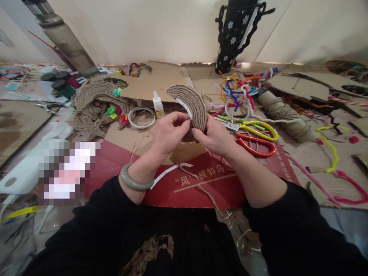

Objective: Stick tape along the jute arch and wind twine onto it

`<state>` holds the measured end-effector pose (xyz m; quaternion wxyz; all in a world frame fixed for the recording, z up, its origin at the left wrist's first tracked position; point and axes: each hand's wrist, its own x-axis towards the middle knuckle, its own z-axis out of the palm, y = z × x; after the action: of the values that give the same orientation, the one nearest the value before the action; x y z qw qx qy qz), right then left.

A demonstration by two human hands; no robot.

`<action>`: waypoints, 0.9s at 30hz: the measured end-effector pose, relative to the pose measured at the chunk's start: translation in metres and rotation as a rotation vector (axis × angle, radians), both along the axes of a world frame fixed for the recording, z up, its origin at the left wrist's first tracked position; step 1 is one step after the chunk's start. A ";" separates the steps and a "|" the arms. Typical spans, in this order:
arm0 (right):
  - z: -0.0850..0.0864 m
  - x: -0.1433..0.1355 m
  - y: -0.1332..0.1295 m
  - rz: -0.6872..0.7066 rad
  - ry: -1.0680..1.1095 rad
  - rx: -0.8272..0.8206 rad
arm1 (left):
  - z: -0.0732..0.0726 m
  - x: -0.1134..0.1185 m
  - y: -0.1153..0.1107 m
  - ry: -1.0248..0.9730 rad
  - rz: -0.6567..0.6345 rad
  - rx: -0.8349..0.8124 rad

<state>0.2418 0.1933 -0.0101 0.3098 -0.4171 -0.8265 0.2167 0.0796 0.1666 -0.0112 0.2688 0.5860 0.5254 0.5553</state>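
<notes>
Both my hands hold a crescent of coiled jute twine (198, 111) above the red printed cardboard. A white paper strip (184, 108) runs along its inner curve. My left hand (172, 132) pinches the lower inner edge by that strip, its fingertips partly hidden. On the outer lower edge, my right hand (214, 134) has its thumb in front and its fingers behind. Beneath my wrists lies another curved paper strip (169, 172). A small white glue bottle (158, 105) stands just beyond my left hand. Scissors (255, 138) with yellow and red handles lie beside my right wrist.
A twine spool (287, 115) and pipe cleaners (235, 88) lie to the right. At the left are coiled twine pieces (94, 97), a ring (141, 117) and a white device (31, 161). A grey bottle (66, 38) and a black flowered tumbler (234, 38) stand at the back.
</notes>
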 end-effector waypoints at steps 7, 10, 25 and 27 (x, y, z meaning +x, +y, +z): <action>-0.001 0.000 0.001 0.009 0.004 0.014 | -0.001 0.000 0.000 -0.011 0.006 0.013; 0.000 0.000 0.001 0.013 0.015 0.001 | -0.001 0.000 0.000 -0.004 0.009 0.004; 0.003 0.000 -0.001 0.042 0.064 -0.028 | 0.001 0.000 0.002 -0.080 -0.020 -0.056; 0.003 0.000 -0.001 0.042 0.074 -0.031 | 0.001 0.000 0.002 -0.086 -0.021 -0.062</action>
<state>0.2420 0.1921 -0.0068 0.3292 -0.3959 -0.8196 0.2513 0.0795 0.1685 -0.0102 0.3150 0.5585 0.5241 0.5605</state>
